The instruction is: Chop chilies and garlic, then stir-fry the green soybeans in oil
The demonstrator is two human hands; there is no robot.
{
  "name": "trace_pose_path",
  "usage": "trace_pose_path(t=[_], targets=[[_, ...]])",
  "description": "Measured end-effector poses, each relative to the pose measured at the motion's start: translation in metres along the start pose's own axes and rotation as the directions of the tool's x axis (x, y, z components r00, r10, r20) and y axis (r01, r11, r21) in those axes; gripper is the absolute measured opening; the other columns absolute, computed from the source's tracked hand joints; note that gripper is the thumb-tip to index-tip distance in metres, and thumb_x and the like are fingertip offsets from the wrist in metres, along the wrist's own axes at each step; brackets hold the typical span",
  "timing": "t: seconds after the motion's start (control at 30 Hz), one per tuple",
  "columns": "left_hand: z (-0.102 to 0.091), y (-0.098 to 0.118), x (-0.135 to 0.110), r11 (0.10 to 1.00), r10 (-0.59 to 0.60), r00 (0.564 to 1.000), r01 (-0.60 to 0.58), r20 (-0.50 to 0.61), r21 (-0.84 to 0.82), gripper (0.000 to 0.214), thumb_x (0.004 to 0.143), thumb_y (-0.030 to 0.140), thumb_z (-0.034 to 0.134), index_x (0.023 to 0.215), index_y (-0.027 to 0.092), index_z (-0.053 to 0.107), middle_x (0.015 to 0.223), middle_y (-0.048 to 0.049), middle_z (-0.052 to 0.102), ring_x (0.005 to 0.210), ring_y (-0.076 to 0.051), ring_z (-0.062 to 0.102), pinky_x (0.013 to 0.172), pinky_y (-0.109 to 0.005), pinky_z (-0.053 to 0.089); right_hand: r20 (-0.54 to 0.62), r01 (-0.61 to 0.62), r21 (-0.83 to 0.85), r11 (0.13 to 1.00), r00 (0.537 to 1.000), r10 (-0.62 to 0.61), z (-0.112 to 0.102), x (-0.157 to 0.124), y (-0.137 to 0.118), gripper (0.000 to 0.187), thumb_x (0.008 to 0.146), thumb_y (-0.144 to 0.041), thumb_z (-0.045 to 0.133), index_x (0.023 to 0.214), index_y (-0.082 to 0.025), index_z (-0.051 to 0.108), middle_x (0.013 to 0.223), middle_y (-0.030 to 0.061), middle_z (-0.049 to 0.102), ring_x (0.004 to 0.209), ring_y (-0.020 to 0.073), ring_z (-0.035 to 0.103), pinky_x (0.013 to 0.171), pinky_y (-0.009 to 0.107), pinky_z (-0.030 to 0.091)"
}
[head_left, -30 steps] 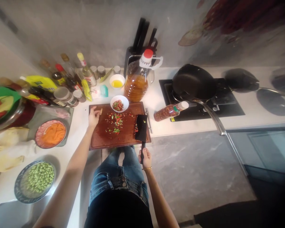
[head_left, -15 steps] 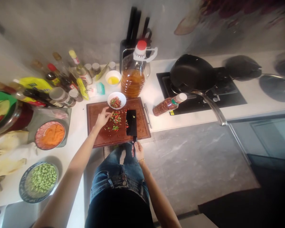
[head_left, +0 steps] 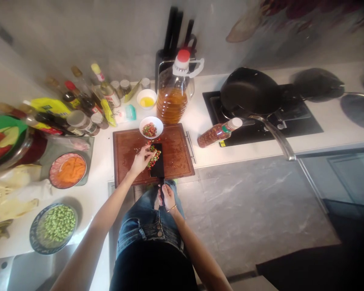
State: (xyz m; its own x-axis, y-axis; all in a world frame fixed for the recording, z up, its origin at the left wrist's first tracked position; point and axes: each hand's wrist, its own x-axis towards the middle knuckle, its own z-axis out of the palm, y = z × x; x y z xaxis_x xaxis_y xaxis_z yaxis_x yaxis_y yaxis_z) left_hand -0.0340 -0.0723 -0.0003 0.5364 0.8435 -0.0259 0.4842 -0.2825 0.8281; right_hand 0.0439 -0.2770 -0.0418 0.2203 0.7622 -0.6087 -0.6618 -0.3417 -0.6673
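A brown cutting board (head_left: 176,157) lies on the white counter in front of me. My right hand (head_left: 167,197) grips the handle of a black cleaver (head_left: 158,169) whose flat blade rests on the board. A heap of chopped red and green chili (head_left: 154,157) sits on the blade. My left hand (head_left: 142,158) cups against that heap from the left, fingers curved and together. A small white bowl (head_left: 151,127) with more chopped chili stands at the board's far edge.
A big oil jug (head_left: 173,99) and a knife block (head_left: 172,48) stand behind the board. A chili flake bottle (head_left: 218,133) lies to the right near a black wok (head_left: 248,91) on the stove. Left are sauce bottles, an orange dish (head_left: 68,169) and a bowl of green beans (head_left: 55,224).
The cleaver slid left under the chopped chili, and my left hand moved right across the board, gathering the pieces onto the blade.
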Motion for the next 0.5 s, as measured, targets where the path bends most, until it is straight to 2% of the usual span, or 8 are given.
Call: trace_pose_path(t=[0.13,0.3,0.37,0.5], targets=[[-0.029,0.02,-0.009,0.997,0.056,0.997,-0.059,-0.044,-0.051,0.043,0.091,0.026,0.057,0.13,0.021,0.041,0.101,-0.0047,0.076,0.103,-0.017,0.07,0.099,-0.038,0.049,0.059,-0.062,0.057,0.997,0.997,0.058,-0.011,-0.023,-0.018,0.059,0.064,-0.074,0.067,0.087,-0.021,0.053,0.055,-0.0099,0.048,0.027,0.0034,0.032,0.023,0.018,0.027],[-0.058,0.047,-0.003,0.989,0.148,0.985,-0.146,-0.087,0.028,0.041,0.091,0.027,0.057,0.129,0.02,0.042,0.102,-0.005,0.076,0.104,-0.017,0.069,0.1,-0.037,0.049,0.092,-0.049,0.025,0.998,0.995,0.046,-0.008,-0.037,-0.07,0.055,0.07,-0.069,0.067,0.091,-0.019,0.055,0.056,-0.0093,0.05,0.028,0.0034,0.036,0.023,0.017,0.028],[-0.063,0.058,0.004,0.977,0.207,0.977,-0.203,-0.044,0.066,0.04,0.092,0.027,0.055,0.129,0.02,0.043,0.104,-0.005,0.076,0.105,-0.018,0.069,0.1,-0.038,0.048,0.097,-0.03,-0.004,1.0,0.995,0.03,0.0,-0.03,-0.096,0.053,0.071,-0.067,0.067,0.091,-0.018,0.055,0.056,-0.0091,0.05,0.028,0.0035,0.037,0.024,0.017,0.028],[-0.065,0.072,0.021,0.948,0.283,0.95,-0.298,0.13,0.112,0.041,0.093,0.027,0.054,0.132,0.021,0.044,0.109,-0.0055,0.074,0.11,-0.018,0.067,0.101,-0.038,0.048,0.108,-0.022,-0.075,0.997,0.994,0.03,0.013,-0.005,-0.146,0.05,0.072,-0.062,0.068,0.089,-0.016,0.057,0.055,-0.0078,0.051,0.03,0.0044,0.039,0.025,0.017,0.028]])
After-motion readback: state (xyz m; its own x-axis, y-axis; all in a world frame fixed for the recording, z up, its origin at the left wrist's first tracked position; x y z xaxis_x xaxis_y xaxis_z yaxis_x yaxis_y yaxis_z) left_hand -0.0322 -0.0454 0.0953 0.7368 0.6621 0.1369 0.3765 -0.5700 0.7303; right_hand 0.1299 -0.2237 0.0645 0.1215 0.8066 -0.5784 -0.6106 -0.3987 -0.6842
